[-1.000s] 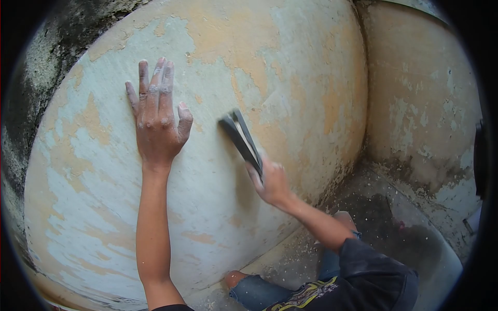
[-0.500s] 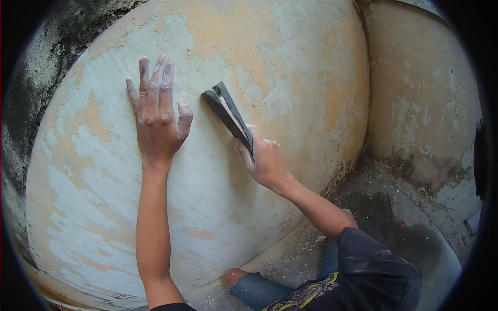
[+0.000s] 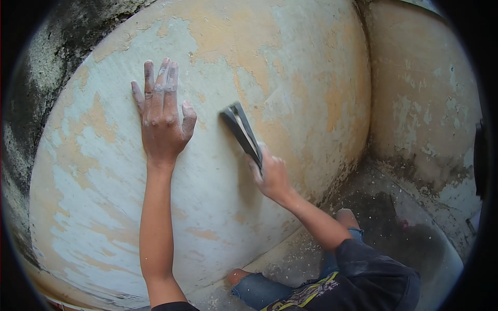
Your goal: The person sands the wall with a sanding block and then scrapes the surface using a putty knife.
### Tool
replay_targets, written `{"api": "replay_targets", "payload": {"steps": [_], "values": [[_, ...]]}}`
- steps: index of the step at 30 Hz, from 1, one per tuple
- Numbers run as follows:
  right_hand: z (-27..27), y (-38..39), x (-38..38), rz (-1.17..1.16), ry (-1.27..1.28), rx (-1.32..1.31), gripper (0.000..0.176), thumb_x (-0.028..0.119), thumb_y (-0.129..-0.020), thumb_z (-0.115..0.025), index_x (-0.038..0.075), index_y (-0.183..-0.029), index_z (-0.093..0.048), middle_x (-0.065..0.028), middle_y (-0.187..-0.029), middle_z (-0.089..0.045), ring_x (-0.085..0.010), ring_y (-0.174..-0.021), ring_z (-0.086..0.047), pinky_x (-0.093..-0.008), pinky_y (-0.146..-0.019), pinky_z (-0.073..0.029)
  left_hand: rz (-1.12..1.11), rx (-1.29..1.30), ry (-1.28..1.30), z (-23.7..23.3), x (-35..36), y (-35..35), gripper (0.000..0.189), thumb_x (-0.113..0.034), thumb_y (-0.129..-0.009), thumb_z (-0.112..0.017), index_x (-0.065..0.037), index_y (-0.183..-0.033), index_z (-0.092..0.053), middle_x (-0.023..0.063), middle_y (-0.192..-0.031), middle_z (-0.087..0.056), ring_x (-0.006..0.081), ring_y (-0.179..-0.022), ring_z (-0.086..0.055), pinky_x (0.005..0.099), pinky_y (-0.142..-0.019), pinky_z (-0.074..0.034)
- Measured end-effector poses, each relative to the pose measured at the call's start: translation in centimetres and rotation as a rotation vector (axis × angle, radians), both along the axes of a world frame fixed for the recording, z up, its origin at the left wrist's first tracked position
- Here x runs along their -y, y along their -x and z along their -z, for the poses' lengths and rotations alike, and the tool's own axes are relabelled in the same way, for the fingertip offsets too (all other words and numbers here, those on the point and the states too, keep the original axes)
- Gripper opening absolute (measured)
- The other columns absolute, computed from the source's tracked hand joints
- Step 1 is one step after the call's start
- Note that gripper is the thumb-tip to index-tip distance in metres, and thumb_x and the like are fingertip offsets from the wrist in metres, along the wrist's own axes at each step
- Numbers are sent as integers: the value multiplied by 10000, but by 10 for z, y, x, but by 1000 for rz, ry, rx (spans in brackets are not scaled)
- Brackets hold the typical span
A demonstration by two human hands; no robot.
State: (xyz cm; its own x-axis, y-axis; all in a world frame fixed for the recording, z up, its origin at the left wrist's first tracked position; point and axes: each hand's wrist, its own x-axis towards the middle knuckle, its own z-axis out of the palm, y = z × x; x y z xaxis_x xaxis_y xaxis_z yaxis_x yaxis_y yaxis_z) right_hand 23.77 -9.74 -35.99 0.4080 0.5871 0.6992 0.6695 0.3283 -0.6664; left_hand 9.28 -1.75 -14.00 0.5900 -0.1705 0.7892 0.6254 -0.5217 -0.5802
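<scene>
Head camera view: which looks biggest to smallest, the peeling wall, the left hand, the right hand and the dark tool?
1. Peeling wall
2. Left hand
3. Dark tool and right hand: too alike to rank; the tool looks longer, the hand wider.

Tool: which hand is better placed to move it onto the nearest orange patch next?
Right, likely: the right hand grips the tool near that patch; the left hand is spread on the wall.

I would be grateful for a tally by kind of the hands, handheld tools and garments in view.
Hands: 2, the left hand and the right hand
Dark handheld tool: 1
Dark T-shirt: 1
Blue jeans: 1
Total: 5
</scene>
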Motion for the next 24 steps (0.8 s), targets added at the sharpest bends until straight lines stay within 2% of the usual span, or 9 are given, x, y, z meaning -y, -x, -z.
{"api": "replay_targets", "payload": {"steps": [2, 5, 8, 11, 14, 17, 22, 23, 24], "values": [[72, 11, 10, 0, 74, 6, 412, 170, -921, -669, 24, -1272, -511, -256, -786, -669, -467, -725, -652, -540, -649, -508, -7, -6, -9, 1, -1, 1, 691, -247, -857, -464, -64, -1521, -424, 89, -1577, -418, 315, -1536, -241, 602, -1243, -129], [100, 21, 24, -50, 46, -84, 414, 169, -922, -668, 20, -1274, -509, -261, -783, -663, -463, -723, -652, -540, -644, -502, -28, -3, -15, -1, -1, -1, 694, -241, -853, -469, -60, -1521, -423, 89, -1579, -415, 317, -1536, -243, 603, -1242, -129], [35, 5, 4, 8, 54, 39, 417, 155, -916, -673, 22, -1276, -509, -256, -794, -665, -457, -727, -655, -538, -647, -504, -31, -12, -3, 0, -1, 1, 692, -237, -852, -469, -57, -1518, -426, 89, -1579, -416, 315, -1536, -242, 603, -1242, -127], [-17, -9, -5, -41, -55, -4, 423, 141, -909, -680, 26, -1279, -510, -249, -806, -672, -449, -736, -661, -533, -653, -512, -33, -14, -3, -1, 1, 0, 689, -237, -853, -467, -54, -1515, -429, 90, -1578, -418, 314, -1537, -241, 603, -1242, -127], [67, 1, 4, 26, -30, -12, 426, 132, -903, -687, 25, -1276, -511, -248, -815, -675, -456, -744, -660, -532, -659, -516, -43, -31, -5, 0, 1, 1, 686, -238, -854, -466, -52, -1513, -433, 91, -1578, -418, 313, -1537, -242, 604, -1241, -128], [111, 12, 18, -27, -7, -101, 429, 129, -901, -686, 17, -1276, -510, -251, -820, -677, -469, -748, -654, -536, -661, -515, -27, -22, -7, -2, 2, -2, 677, -215, -857, -461, -45, -1512, -427, 100, -1572, -424, 322, -1535, -242, 599, -1240, -129], [-5, -15, 3, 14, 15, -18, 410, 123, -903, -675, 33, -1268, -512, -243, -812, -678, -466, -753, -656, -542, -659, -511, -48, -11, 15, 0, 1, -1, 680, -240, -856, -461, -50, -1509, -437, 96, -1578, -418, 307, -1539, -238, 598, -1242, -126], [-15, -15, 4, -1, -12, -29, 406, 125, -905, -672, 31, -1265, -510, -245, -805, -677, -468, -750, -655, -546, -656, -508, -51, -14, 11, 0, 2, -2, 681, -239, -855, -461, -47, -1508, -438, 98, -1578, -418, 306, -1539, -237, 599, -1242, -126], [-1, -11, 6, -7, -11, -34, 406, 125, -905, -672, 31, -1265, -510, -245, -805, -677, -468, -750, -655, -546, -656, -508, -52, -21, 5, 0, 2, -1, 682, -239, -854, -461, -45, -1507, -438, 100, -1577, -418, 306, -1539, -237, 599, -1242, -126]]}}
